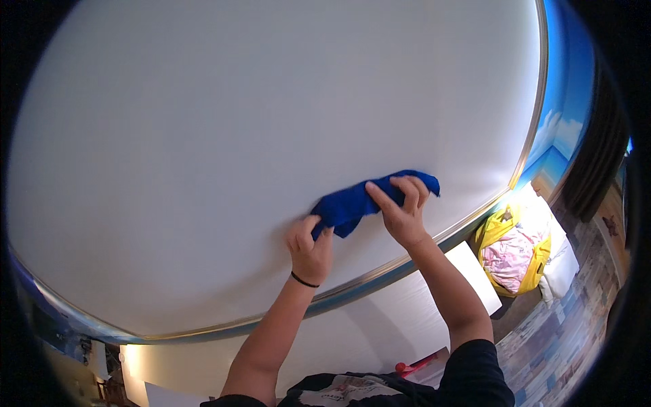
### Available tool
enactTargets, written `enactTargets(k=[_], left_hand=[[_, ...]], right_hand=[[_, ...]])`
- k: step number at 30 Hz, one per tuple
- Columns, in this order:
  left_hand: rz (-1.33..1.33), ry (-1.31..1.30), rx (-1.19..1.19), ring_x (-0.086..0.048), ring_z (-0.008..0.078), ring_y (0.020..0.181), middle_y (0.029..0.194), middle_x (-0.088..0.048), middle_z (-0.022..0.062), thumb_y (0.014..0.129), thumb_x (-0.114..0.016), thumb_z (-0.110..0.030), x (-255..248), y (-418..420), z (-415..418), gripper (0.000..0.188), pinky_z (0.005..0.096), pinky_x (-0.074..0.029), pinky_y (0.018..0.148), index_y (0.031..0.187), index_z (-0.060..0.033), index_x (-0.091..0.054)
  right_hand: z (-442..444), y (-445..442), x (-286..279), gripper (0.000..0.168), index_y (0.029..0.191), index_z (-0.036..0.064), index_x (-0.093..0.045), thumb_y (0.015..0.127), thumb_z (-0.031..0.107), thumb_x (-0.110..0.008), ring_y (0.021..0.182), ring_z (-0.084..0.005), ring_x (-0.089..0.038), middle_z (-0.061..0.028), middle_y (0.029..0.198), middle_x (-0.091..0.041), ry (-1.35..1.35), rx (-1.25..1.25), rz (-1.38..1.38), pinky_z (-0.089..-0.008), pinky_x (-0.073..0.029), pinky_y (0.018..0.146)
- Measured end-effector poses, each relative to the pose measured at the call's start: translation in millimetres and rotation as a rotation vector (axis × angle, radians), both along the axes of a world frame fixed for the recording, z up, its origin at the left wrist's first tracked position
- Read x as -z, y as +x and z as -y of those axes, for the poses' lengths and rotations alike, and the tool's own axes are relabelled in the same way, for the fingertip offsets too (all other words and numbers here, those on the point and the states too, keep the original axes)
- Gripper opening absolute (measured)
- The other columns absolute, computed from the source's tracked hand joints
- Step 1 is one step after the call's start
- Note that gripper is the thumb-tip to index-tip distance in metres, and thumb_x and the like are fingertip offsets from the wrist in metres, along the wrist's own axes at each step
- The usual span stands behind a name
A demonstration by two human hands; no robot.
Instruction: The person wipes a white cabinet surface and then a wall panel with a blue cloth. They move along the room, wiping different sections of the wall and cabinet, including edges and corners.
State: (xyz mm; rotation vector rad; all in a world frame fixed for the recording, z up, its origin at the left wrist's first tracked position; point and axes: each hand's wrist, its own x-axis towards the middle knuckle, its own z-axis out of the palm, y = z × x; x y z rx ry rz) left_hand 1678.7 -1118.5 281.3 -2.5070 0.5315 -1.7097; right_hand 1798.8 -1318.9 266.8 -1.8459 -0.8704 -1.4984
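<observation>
A folded blue cloth [348,204] lies against a large white framed panel [229,142], in its lower right part. My left hand [308,249], with a thin black band at the wrist, pinches the cloth's lower left end between thumb and fingers. Spread over the right part of the cloth, my right hand [405,213] presses and grips it with bent fingers. The cloth's right tip sticks out beyond my right fingers, and a loose corner hangs between the hands.
Below the panel's gold-coloured frame [376,274] runs a white surface [356,325] with a red object [407,367] near my body. At the right stands a yellow bag [540,264] holding pink patterned fabric [508,257], beside white fabric. A dark curtain [597,147] hangs farther right above a wood-patterned floor [549,346].
</observation>
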Motion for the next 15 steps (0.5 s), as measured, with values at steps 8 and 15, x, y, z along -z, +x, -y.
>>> enactTargets(k=[8, 15], left_hand=[[0.127, -0.060, -0.054, -0.050, 0.0346, 0.110, 0.121, -0.053, 0.0193, 0.089, -0.062, -0.004, -67, 24, 27, 0.019, 0.0484, -0.034, 0.093, 0.107, -0.0075, -0.065], [-0.230, -0.340, 0.065, -0.054, 0.0308, 0.103, 0.117, -0.059, 0.0091, 0.078, -0.074, -0.006, 73, -9, 9, 0.029, 0.0480, -0.038, 0.090, 0.103, -0.0087, -0.061]], right_hand=[[-13, 7, -57, 0.059, 0.132, 0.033, -0.063, 0.082, 0.003, -0.073, 0.121, -0.0310, -0.038, -0.0086, 0.126, -0.044, 0.153, 0.007, 0.086, -0.0437, -0.033, 0.102], [4, -8, 73, 0.066, 0.124, 0.041, -0.066, 0.069, 0.009, -0.084, 0.125, -0.0300, -0.036, -0.0046, 0.124, -0.044, -0.057, 0.012, -0.075, -0.0410, -0.035, 0.106]])
